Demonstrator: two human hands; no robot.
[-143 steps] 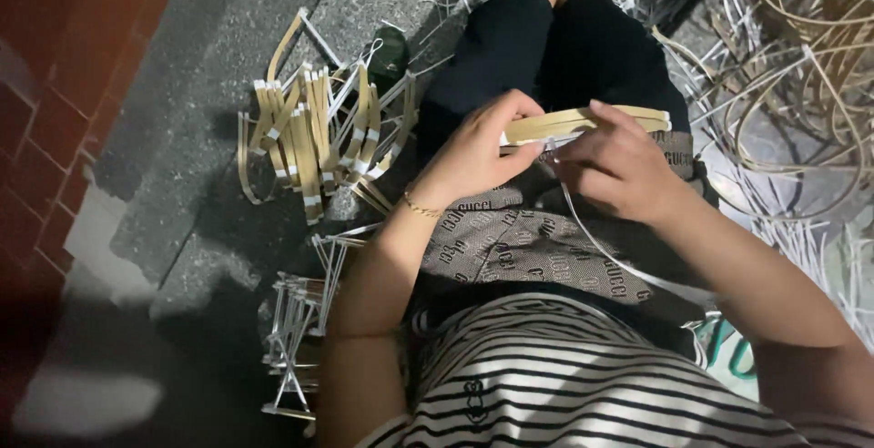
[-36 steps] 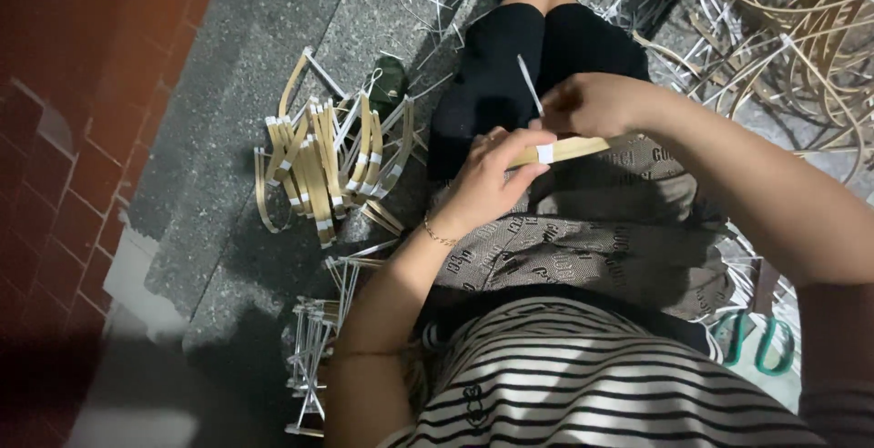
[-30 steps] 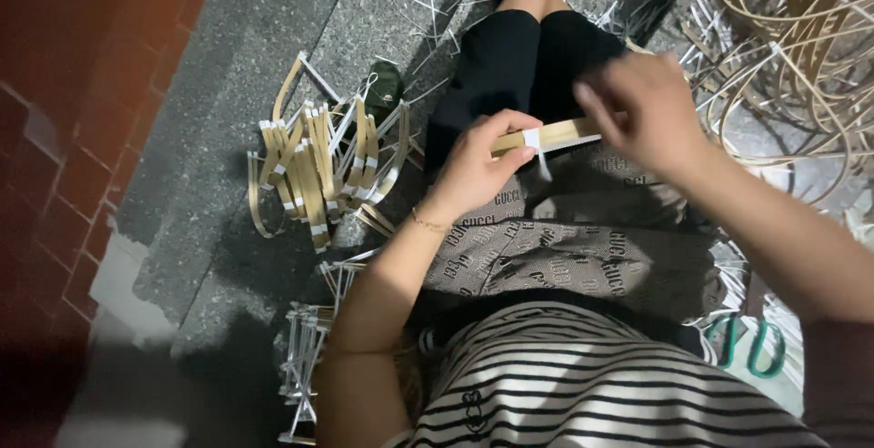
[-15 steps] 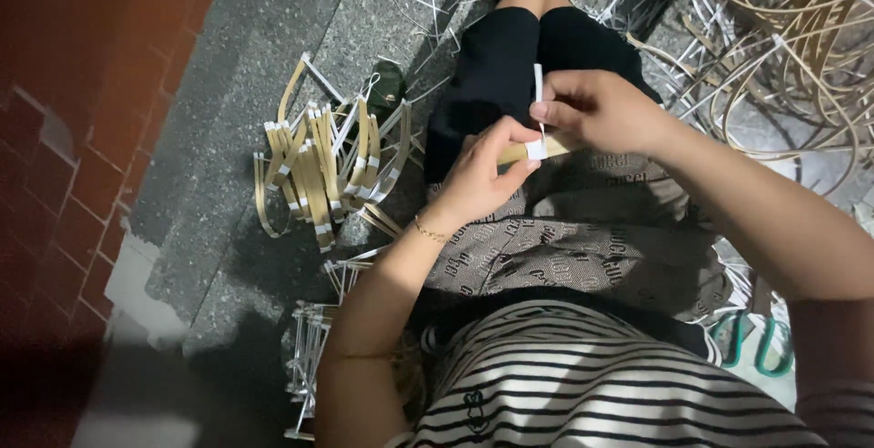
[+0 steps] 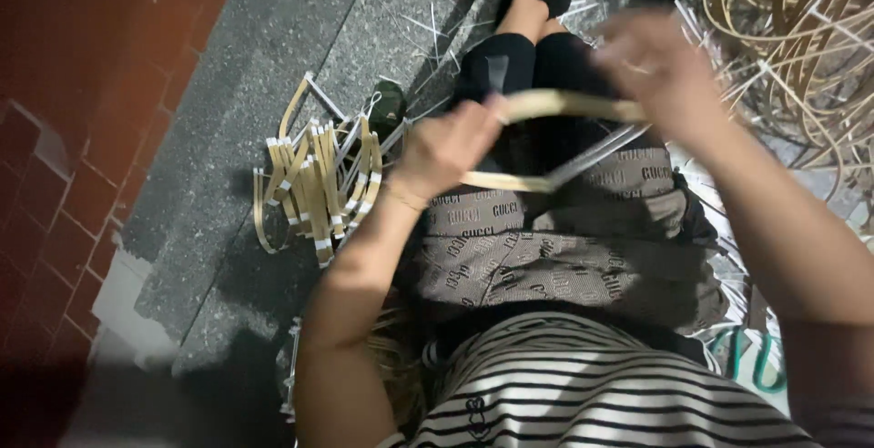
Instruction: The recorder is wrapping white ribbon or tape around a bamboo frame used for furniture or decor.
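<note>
My left hand (image 5: 448,146) and my right hand (image 5: 657,67) both hold a pale bent cane strip (image 5: 546,102) above my lap. The strip is folded into a narrow loop between the hands, with its lower limb (image 5: 505,182) running under the upper one. A thin white strand (image 5: 592,152) crosses the loop near the right hand. The right hand is blurred with motion. My legs in black trousers stretch away under the loop.
A heap of bent cane pieces bound with white tape (image 5: 314,184) lies on the grey stone floor (image 5: 237,138) to my left. Coils of loose cane (image 5: 792,38) fill the right. White offcuts (image 5: 419,20) litter the floor. Red brick paving (image 5: 64,120) borders the left.
The hands have moved apart, and the short taped bundle now shows as an opened loop. The camera has tilted, and the right hand has lifted up and right.
</note>
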